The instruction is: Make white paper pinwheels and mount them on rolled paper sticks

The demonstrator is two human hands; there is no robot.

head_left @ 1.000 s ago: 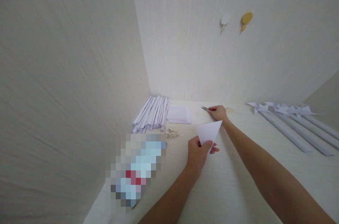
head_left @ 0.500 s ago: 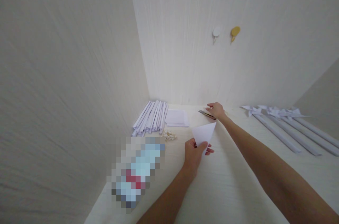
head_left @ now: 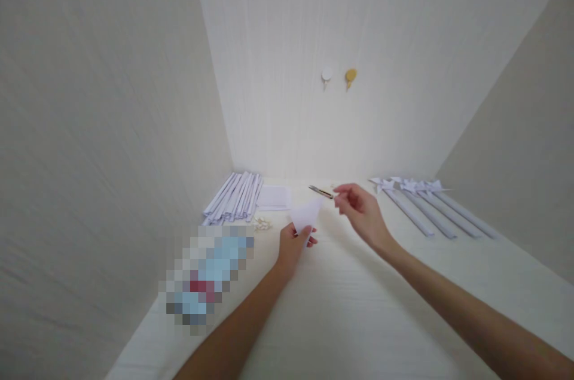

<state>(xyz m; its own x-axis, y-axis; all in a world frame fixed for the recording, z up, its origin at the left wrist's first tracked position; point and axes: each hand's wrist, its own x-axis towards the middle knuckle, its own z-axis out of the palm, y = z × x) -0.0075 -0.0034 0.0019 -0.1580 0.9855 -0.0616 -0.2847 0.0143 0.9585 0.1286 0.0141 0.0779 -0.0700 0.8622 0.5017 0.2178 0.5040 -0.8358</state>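
Note:
In the head view my left hand [head_left: 292, 250] grips a folded, pointed piece of white paper [head_left: 305, 214] by its lower end, thumb on top, a little above the table. My right hand [head_left: 360, 212] hovers to the right of the paper, fingers loosely bent and apart, with nothing visible in it. Just left of its fingertips lies a small pair of scissors [head_left: 321, 191], slim blades pointing left. A stack of white paper squares [head_left: 273, 197] rests beyond my left hand. Nearer to that hand is a little heap of small pale pieces [head_left: 261, 224], too small to name.
Many rolled white paper sticks [head_left: 234, 197] are piled at the left wall. Several white paper pinwheels [head_left: 410, 188] on sticks lie at the right. A pixelated bluish object [head_left: 210, 275] sits at the left front. Two hooks, one white [head_left: 326, 75], one yellow [head_left: 350, 75], are on the back wall.
My right hand has come away from the scissors, back towards me, leaving them on the table. The left hand still holds the paper. The whole view has shifted, so things appear further left.

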